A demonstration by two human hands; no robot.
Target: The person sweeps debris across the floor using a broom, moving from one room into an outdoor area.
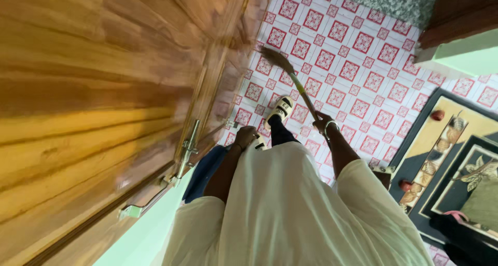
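Straw-brown bristles of the broom brush the red-and-white patterned floor tiles beside the wooden door, its thin handle gripped in the right hand, while the left hand hangs loosely curled, holding nothing, near a white sandal.

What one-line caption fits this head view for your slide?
Right hand sweeps a broom over red-patterned floor tiles beside a wooden door; left hand hangs free.
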